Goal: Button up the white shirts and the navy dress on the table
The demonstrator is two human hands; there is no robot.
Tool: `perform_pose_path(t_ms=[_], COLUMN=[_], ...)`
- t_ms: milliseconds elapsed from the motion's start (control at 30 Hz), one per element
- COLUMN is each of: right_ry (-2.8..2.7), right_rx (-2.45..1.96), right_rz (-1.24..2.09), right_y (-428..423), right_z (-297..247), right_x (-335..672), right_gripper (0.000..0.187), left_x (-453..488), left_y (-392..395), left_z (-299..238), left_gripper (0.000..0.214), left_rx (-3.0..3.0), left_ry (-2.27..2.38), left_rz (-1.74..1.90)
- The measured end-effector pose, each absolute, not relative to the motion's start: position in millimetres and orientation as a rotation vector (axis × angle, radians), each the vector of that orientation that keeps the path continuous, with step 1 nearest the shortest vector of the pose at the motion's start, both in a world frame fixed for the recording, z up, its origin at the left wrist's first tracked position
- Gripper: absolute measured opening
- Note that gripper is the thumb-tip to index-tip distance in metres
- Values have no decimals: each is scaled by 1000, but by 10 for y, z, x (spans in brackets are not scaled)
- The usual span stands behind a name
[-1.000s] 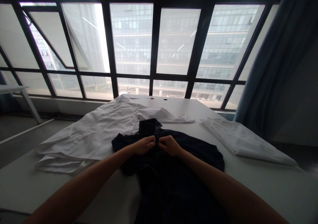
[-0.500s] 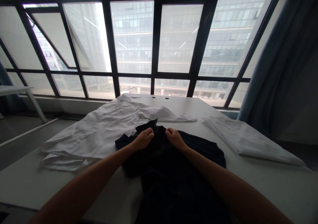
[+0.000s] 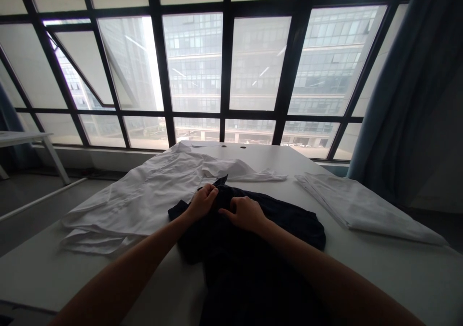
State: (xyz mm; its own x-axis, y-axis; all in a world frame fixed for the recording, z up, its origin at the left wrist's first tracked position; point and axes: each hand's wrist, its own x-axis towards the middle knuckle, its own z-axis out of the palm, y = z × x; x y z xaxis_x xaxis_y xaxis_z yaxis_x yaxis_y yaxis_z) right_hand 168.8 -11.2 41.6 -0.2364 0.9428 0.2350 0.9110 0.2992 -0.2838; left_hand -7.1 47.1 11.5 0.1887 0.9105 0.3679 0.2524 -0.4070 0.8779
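A dark navy shirt (image 3: 253, 273) with a pointed collar lies spread on the white table (image 3: 159, 297), its lower part running toward me. At the left side of the collar, my left hand (image 3: 203, 200) is closed on the cloth, and a dark collar tip sticks up just beyond its fingers. My right hand (image 3: 246, 213) rests over the shirt front, a short way right of the left one. Its thumb points left, apart from the curled fingers, with no cloth visibly pinched between them. Deep shadow hides most of the shirt's details.
A white shirt (image 3: 144, 191) lies spread out on the left, with a sleeve reaching behind the dark collar. On the right is a folded white garment (image 3: 365, 205). Behind the table stand large windows; a blue curtain (image 3: 394, 109) hangs at right, another white table (image 3: 25, 137) at far left.
My right hand has come off the collar cloth and moved slightly down, its thumb now apart. My left hand has shifted slightly left, still on the collar. The view has tilted up a little.
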Motion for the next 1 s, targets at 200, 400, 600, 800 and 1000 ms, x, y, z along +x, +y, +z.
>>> perform_pose_path(t_ms=[200, 400, 600, 800, 1000], right_ry=[-2294, -2232, -2143, -2041, -1889], right_rx=[-1721, -1566, -1354, -1392, -1382], right_rz=[28, 15, 245, 393, 575], right_y=[-142, -107, -7, 67, 102], right_z=[485, 493, 468, 405, 396], right_x=[1686, 1706, 1764, 1783, 1781], right_gripper=[28, 29, 24, 20, 19], left_x=[-80, -55, -19, -3, 3], left_y=[450, 288, 269, 289, 292], left_z=[129, 213, 182, 122, 123], left_gripper=[32, 49, 49, 33, 28], left_rx=[1834, 2095, 1999, 2096, 2166], left_ry=[1133, 1324, 1172, 1148, 1079], left_rz=[1258, 1040, 779, 893, 956])
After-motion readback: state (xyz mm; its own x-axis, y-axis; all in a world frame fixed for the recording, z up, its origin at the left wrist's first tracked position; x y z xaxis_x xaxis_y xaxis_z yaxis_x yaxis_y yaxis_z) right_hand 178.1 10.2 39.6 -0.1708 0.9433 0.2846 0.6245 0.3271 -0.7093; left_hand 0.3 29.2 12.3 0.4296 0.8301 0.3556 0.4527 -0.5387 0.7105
